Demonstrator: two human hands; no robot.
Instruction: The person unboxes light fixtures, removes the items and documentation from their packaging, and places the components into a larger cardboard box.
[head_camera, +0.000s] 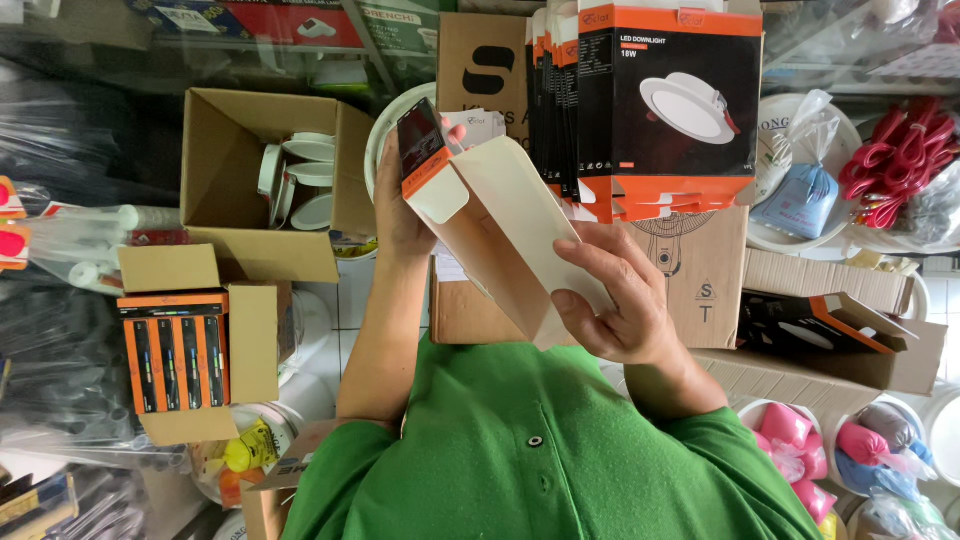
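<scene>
Both hands grip one unfolded carton blank (500, 225), plain cream inside facing up, orange-and-black printed flap at the far end. Left hand (400, 205) is closed around that far end, thumb by the printed flap. Right hand (615, 295) is clamped on the near edge, fingers curled over the cream panel. Just beyond the right hand: a stack of black-and-orange downlight boxes (665, 110) on a brown carton (700, 270). Well off to the left hand's outer side: an open cardboard box (235, 200) holding white round fixtures (305, 180).
</scene>
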